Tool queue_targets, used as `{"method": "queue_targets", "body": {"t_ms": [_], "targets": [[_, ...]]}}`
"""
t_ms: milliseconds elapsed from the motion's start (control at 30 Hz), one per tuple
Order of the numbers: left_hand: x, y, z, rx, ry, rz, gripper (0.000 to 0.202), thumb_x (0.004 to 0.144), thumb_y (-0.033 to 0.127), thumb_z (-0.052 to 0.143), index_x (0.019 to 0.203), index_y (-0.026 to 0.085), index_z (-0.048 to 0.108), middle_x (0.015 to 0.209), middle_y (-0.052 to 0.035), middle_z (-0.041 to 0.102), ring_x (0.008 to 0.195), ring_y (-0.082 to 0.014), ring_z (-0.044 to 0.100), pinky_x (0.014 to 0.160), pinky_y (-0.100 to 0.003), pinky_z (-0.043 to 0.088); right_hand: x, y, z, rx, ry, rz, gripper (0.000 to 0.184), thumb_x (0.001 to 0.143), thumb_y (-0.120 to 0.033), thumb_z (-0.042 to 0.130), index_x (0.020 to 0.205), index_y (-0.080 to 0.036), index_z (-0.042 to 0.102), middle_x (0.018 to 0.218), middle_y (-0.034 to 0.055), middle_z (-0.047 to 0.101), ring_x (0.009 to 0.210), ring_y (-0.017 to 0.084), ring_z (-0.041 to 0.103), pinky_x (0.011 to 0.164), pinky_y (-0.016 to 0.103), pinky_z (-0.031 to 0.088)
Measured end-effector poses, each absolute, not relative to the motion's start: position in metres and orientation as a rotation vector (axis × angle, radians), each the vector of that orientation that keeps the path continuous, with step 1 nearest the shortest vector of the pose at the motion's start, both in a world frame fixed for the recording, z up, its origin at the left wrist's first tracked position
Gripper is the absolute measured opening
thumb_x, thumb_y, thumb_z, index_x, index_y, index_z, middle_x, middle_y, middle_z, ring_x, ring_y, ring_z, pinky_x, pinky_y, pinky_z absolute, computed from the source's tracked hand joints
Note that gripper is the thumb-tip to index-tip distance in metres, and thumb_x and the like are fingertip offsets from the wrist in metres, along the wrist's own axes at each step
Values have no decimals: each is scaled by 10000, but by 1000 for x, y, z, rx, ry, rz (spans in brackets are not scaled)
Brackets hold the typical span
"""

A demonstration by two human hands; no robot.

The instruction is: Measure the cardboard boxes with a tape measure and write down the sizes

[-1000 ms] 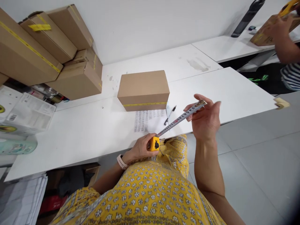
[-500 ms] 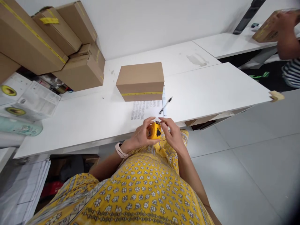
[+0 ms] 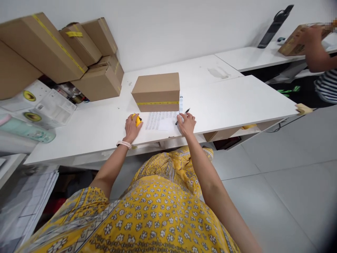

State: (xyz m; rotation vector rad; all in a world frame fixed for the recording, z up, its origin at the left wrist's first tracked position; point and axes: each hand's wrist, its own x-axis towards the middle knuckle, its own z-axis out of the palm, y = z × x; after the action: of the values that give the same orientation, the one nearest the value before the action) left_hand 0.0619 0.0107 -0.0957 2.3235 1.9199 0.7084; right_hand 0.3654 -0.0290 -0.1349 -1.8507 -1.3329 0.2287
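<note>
My left hand (image 3: 132, 128) is wrapped round a yellow tape measure (image 3: 138, 120) at the white table's surface, left of a printed sheet (image 3: 164, 123). My right hand (image 3: 187, 124) lies over a black and white pen (image 3: 187, 110) at the sheet's right side. Its fingers are closed about the pen, whose middle is hidden beneath them. Just behind the sheet stands a closed cardboard box (image 3: 158, 95) with a yellow tape band along its front, covering the back part of the paper.
Cardboard boxes (image 3: 97, 82) are stacked at the back left, beside white cartons with avocado pictures (image 3: 50, 105) and a mint green bottle (image 3: 28, 129). At the far right, a co-worker's hand (image 3: 310, 37) touches another box (image 3: 292, 44) near a dark bottle (image 3: 273, 30).
My hands have moved apart from in front of my body. The left carried the tape measure to the table on the left; the right let go of it and reached the pen.
</note>
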Motion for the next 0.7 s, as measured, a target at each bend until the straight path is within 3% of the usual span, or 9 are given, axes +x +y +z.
{"method": "queue_targets", "body": {"t_ms": [100,200,333,433,533,633,700], "targets": [[54,16,-102,2324,1944,666,528,969,357,528,1461,166,555,1572,-199,438,1381,-382,449,1184,-541,329,363,-26,-135,-1908,-1333,188,431,959,-488,533,1173,-189,758,1298,202,591,1194,336,472,1022,565,392],[53,20,-108,2346,1934,623,532,986,373,500,1472,165,559,1601,-193,409,1411,-388,407,1211,-538,275,369,-17,-136,-1974,-1348,138,384,924,-379,550,1181,-160,732,1213,204,590,1120,332,498,973,543,416],[53,25,-111,2373,1897,577,547,994,383,484,1493,167,540,1625,-181,372,1416,-382,380,1225,-520,256,380,-3,-140,-2003,-1347,73,393,869,-209,481,1177,-91,692,1114,231,598,995,318,541,902,528,450],[51,32,-110,2398,1838,550,533,995,366,491,1490,173,536,1625,-179,373,1413,-376,385,1232,-525,257,388,2,-139,-2016,-1376,86,388,880,-186,429,1150,-70,684,1049,251,604,937,326,560,829,524,475],[53,34,-107,2425,1810,574,546,996,371,511,1506,176,498,1643,-179,358,1494,-389,312,1265,-591,150,394,-2,-135,-2104,-1444,140,429,905,-164,396,1222,-85,674,1056,253,603,918,335,586,828,528,478],[69,24,-105,2500,1611,660,615,989,414,544,1532,145,437,1672,-193,322,1582,-404,183,1281,-636,25,400,-10,-132,-2072,-1435,175,467,910,-162,404,1296,-132,664,1034,200,610,881,303,599,843,498,484],[87,10,-106,2567,1195,622,588,1001,428,535,1515,154,455,1641,-196,397,1578,-380,251,1296,-613,75,406,-15,-133,-1946,-1287,239,442,920,-211,419,1275,-162,678,920,121,606,790,255,583,801,454,496]]}}
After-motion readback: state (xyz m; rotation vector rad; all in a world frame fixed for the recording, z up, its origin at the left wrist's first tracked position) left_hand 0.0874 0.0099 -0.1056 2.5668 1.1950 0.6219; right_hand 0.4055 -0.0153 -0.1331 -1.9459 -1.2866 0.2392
